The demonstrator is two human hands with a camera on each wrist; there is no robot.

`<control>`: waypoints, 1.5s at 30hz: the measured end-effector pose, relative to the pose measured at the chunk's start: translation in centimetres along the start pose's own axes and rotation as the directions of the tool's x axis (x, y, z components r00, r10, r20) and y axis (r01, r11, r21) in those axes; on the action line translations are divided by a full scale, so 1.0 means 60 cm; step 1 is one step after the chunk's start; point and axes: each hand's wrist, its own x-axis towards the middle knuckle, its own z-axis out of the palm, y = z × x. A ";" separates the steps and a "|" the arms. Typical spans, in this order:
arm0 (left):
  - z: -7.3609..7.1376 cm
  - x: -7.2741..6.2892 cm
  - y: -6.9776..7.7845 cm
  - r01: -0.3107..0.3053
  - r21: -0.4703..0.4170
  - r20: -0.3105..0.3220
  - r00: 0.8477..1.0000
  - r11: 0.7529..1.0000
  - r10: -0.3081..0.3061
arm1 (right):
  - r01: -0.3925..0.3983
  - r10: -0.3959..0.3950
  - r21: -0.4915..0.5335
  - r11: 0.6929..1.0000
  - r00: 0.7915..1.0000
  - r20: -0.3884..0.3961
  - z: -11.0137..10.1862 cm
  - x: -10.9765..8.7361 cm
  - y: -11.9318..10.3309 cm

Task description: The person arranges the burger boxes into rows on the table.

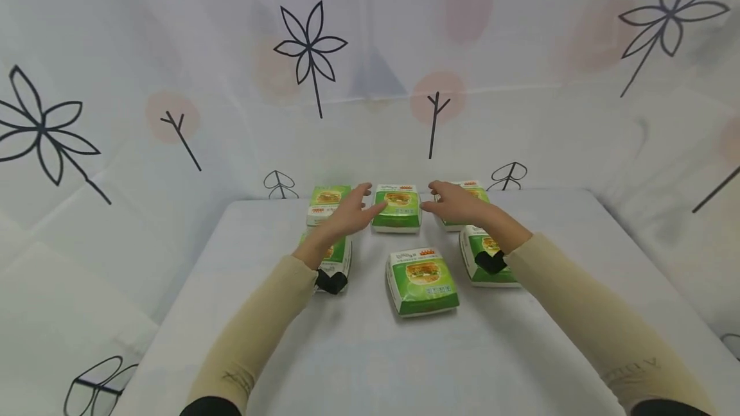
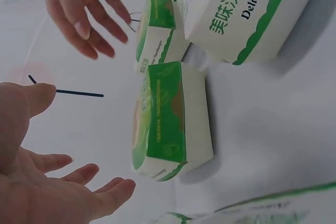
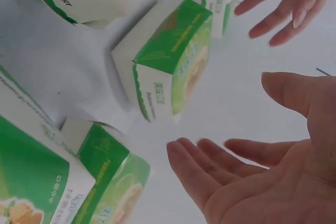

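Observation:
Both hands reach over the back row of green-and-white hamburger boxes, one on each side of the middle back hamburger box point(image 1: 397, 209). My left hand point(image 1: 349, 212) has its fingers spread and nothing in them, thumb toward that box. On the other side, my right hand point(image 1: 457, 203) also holds nothing, its fingers loosely extended. Gaps show between the hands and the box point(image 2: 167, 111) in the left wrist view. The right hand partly covers the back right box point(image 1: 475, 191), while the left overlaps the back left box point(image 1: 328, 198).
In front of the back row stand a front middle box point(image 1: 423, 281), a left box point(image 1: 342, 259) and a right box point(image 1: 481, 255), the last two partly behind the forearms. The white tabletop point(image 1: 405, 364) meets a patterned cloth backdrop point(image 1: 370, 140) behind the boxes.

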 end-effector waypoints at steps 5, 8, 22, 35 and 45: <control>0.013 0.019 -0.004 0.025 -0.039 -0.009 1.000 0.999 -0.025 | -0.048 0.048 0.037 0.998 0.999 0.006 -0.003 0.023 -0.005; 0.022 0.034 -0.012 0.068 -0.081 -0.007 0.998 0.994 -0.069 | -0.071 0.070 0.046 0.996 0.997 0.021 0.000 0.035 -0.005; 0.045 0.072 -0.019 0.257 -0.106 0.025 0.966 0.961 -0.256 | -0.106 0.106 0.014 0.994 0.993 0.046 0.028 0.099 -0.001; 0.062 0.081 -0.024 0.352 -0.036 0.052 0.935 0.935 -0.350 | -0.110 0.115 -0.058 0.992 0.989 0.093 0.040 0.127 0.018; 0.072 0.080 -0.022 0.375 -0.073 0.043 0.927 0.924 -0.372 | -0.089 0.095 -0.062 0.994 0.990 0.103 0.044 0.132 0.023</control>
